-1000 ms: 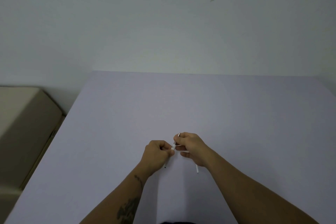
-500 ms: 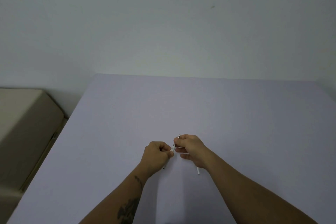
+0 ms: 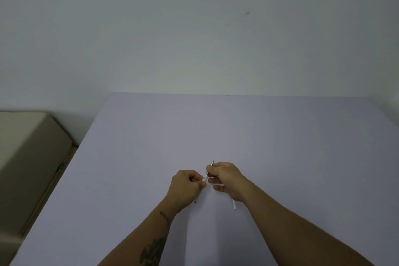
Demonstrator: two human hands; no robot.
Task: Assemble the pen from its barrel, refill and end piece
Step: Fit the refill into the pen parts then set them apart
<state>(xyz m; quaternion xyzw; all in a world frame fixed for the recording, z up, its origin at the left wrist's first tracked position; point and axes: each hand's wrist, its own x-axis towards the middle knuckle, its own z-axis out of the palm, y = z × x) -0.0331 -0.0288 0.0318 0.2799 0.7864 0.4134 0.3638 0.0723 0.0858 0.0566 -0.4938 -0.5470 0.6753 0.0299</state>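
My left hand (image 3: 186,185) is closed around the white pen barrel (image 3: 205,178). The barrel's dark lower end (image 3: 195,201) pokes out under the fist. My right hand (image 3: 226,179) pinches the barrel's upper end, where a pointed silver end piece (image 3: 212,163) sticks up past the fingers. A thin white refill (image 3: 234,205) also sits in the right hand, and its end juts out below the palm. The hands meet at the barrel, just above the lavender table (image 3: 237,131). The joint between the parts is hidden by fingers.
A beige padded seat or box (image 3: 32,157) stands to the left of the table, lower than its top. A plain pale wall rises directly behind the table's far edge (image 3: 237,94).
Both hands stay joined on the pen parts with the same grips. The hands and table sit slightly lower in the view than before.
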